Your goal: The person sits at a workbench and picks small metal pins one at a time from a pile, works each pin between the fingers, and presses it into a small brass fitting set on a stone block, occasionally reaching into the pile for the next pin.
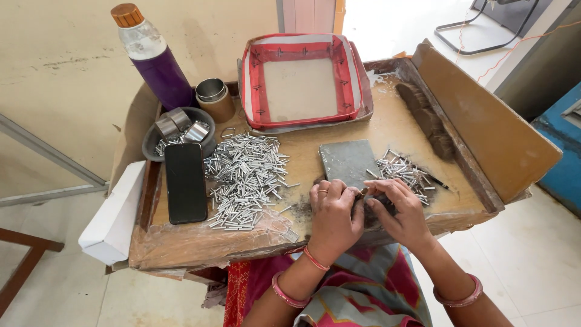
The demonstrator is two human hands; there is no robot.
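Metal fills the dark round bowl (158, 140) at about ten o'clock on the brown wooden worktop (302, 148): three wide shiny rings over a bed of short silver pins. Beside it stands a small tan cylinder with a steel cap (215, 99), and behind them a purple flask with an orange lid (151, 54). At twelve o'clock sits one square fabric tray edged in red (301, 79), nothing in it. One black phone (186, 181) lies flat at nine o'clock, just beside a large heap of silver pins (245, 178). A smaller heap of pins (402, 171) lies at two o'clock, next to one grey stone slab (348, 160). At six o'clock the left hand (331, 218) and right hand (396, 212) press together, fingertips pinching a small piece too tiny to identify. Pale floor tiles surround the worktop.
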